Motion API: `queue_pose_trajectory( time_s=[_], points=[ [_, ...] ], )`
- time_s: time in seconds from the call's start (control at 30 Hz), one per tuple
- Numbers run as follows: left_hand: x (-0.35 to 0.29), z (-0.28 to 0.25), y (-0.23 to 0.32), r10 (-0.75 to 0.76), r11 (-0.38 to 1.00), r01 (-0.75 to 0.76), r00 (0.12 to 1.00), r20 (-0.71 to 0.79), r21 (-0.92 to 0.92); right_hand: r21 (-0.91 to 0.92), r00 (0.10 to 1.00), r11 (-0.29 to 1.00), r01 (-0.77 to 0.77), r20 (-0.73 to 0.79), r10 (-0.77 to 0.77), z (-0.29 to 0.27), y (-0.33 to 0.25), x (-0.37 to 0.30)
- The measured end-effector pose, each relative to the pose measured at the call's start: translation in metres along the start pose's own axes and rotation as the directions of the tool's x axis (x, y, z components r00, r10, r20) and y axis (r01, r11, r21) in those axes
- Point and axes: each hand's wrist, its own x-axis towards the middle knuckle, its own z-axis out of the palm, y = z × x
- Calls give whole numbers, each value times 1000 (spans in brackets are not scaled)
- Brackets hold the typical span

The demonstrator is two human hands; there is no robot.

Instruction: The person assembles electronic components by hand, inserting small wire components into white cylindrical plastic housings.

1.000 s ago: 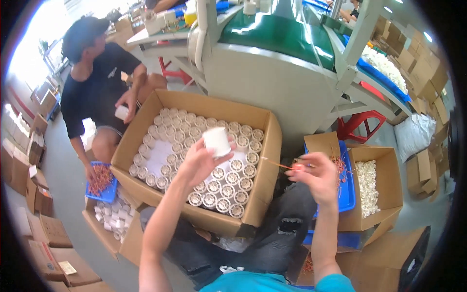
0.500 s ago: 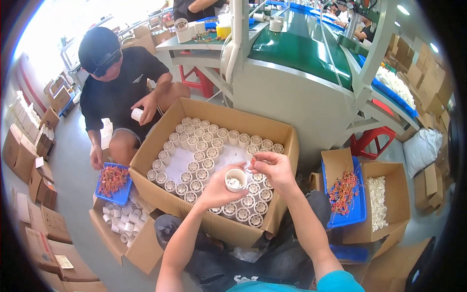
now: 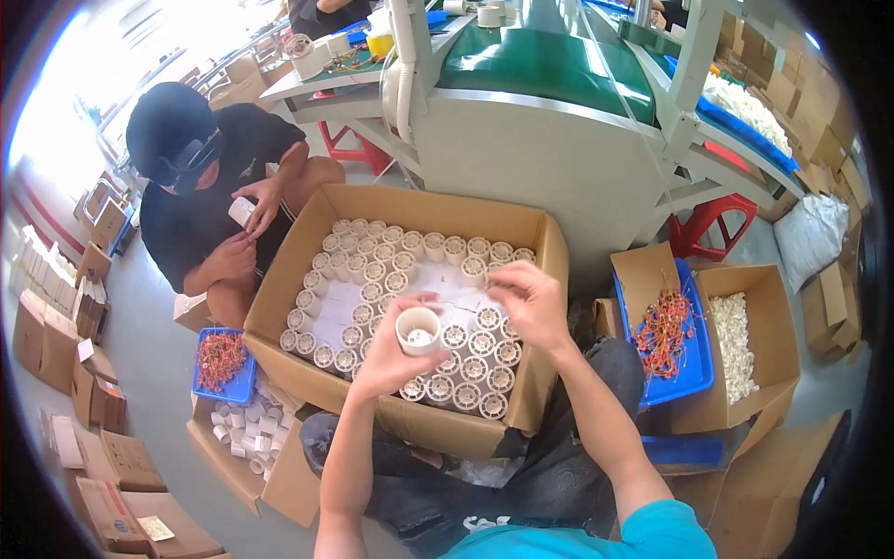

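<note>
My left hand [image 3: 389,359] grips a white plastic cup [image 3: 418,348], its open top tilted toward me and a small white piece visible at the bottom. To the right of it, my right hand [image 3: 529,303] is pinched and slightly blurred; whatever is between its fingertips is too small to make out. Both hands are above a large cardboard box [image 3: 447,207], where several round white plastic cups with slotted ends [image 3: 472,371] stand in rows on pale sheets. The two hands are apart from each other.
On the left, a crouching person [image 3: 219,177] handles another white cup [image 3: 242,211]. Blue trays of red wired parts [image 3: 222,361] [image 3: 663,326] flank the box. Nearby boxes hold white cylinders [image 3: 256,430] and small white pieces [image 3: 734,345]. A green conveyor [image 3: 545,79] stands beyond.
My left hand and its cup have shifted left and slightly down in view. The right hand has moved away from the cup. The other person's lower hand has come up from the tray to their cup.
</note>
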Motion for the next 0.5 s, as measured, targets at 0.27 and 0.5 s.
queue_pose_trajectory(
  time_s=[0.27,0.5],
  points=[
    [8,12,-14,361,759,-237,928,-89,606,-253,858,837,486,-45,-512,-8,-39,-13],
    [10,15,-23,409,755,-208,890,-199,621,-222,872,849,480,12,-490,5,-33,-20]
  ],
)
